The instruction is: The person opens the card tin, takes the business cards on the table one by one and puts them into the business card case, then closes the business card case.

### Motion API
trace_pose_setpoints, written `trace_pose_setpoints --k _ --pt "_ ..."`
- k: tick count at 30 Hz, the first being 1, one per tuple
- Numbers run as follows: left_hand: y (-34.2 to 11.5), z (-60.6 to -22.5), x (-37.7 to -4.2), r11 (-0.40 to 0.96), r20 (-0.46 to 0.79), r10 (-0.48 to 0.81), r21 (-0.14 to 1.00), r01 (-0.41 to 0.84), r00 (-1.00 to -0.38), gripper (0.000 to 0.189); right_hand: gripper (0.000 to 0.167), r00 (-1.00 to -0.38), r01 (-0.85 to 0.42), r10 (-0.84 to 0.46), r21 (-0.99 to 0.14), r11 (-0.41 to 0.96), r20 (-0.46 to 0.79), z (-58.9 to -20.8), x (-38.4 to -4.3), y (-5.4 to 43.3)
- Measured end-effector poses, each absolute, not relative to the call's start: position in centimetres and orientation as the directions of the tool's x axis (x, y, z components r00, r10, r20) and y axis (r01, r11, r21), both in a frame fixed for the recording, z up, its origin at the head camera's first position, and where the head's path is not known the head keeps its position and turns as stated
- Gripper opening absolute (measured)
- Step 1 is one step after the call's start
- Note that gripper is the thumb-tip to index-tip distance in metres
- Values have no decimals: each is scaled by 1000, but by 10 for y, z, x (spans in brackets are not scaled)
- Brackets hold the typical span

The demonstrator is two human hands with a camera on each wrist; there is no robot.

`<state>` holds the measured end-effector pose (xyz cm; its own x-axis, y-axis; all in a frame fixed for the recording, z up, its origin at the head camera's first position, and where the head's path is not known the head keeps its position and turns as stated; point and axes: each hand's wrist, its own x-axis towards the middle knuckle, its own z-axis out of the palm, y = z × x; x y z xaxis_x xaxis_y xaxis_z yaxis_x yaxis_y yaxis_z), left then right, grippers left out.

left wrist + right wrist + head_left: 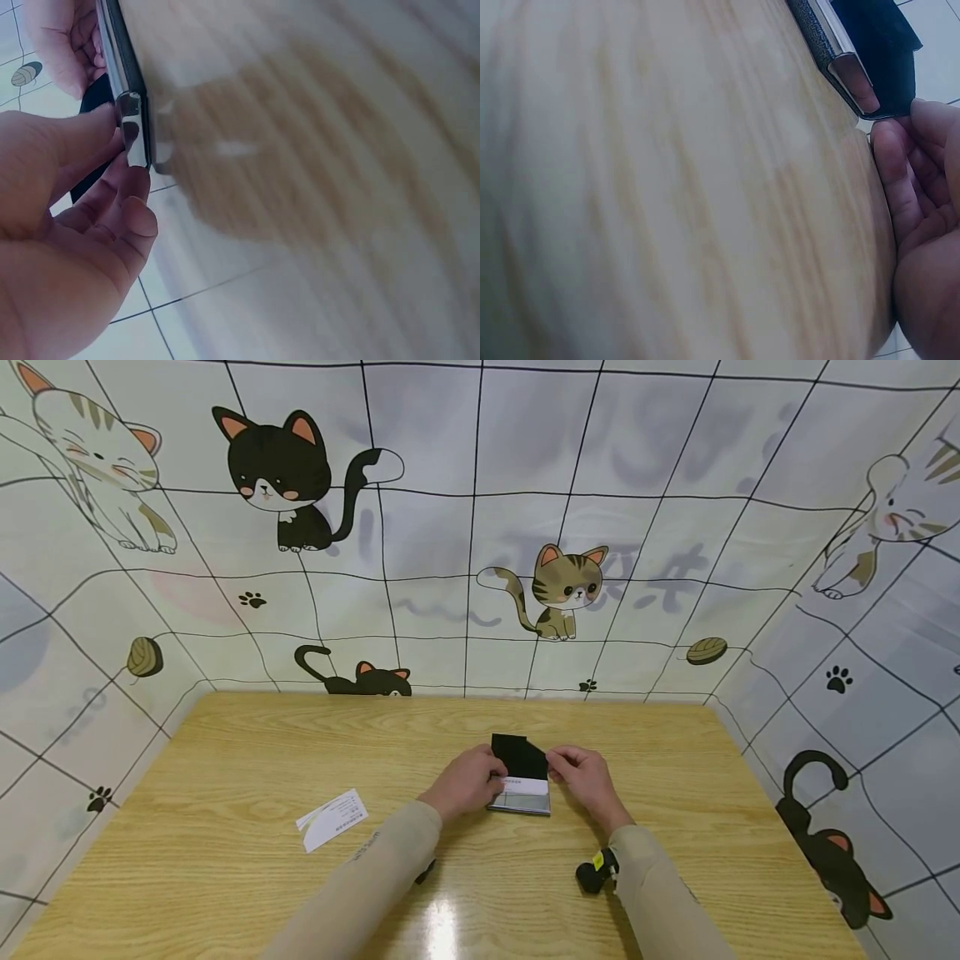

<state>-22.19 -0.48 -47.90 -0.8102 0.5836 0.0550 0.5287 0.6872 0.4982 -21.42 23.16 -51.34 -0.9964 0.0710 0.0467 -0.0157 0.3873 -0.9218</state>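
An opened business card case (525, 804) with a shiny metal box and a black flap (521, 758) stands at the table's middle. A white card (523, 786) shows in the box. My left hand (463, 783) grips the case by its left side, thumb at the metal edge in the left wrist view, the other fingers curled beside it. At the opposite side my right hand (588, 779) pinches the edge of the raised flap between thumb and forefinger, plain in the right wrist view. Part of the case's left side is hidden behind the left fingers.
Two white printed cards (333, 820) lie overlapping on the wooden table (247, 752), left of the left forearm. A black wrist camera (595, 875) hangs under the right sleeve. Cat-patterned cloth walls (427, 543) border the table's back and sides.
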Motion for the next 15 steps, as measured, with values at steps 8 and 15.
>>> trace_pose_setpoints --k 8,15 --pt "-32 -476 -223 672 70 606 488 557 -793 26 17 -996 -12 72 -923 385 44 -512 -214 232" --pt "-67 -463 -215 681 33 610 490 545 -792 32 17 -996 -12 75 -925 379 44 -512 -214 232"
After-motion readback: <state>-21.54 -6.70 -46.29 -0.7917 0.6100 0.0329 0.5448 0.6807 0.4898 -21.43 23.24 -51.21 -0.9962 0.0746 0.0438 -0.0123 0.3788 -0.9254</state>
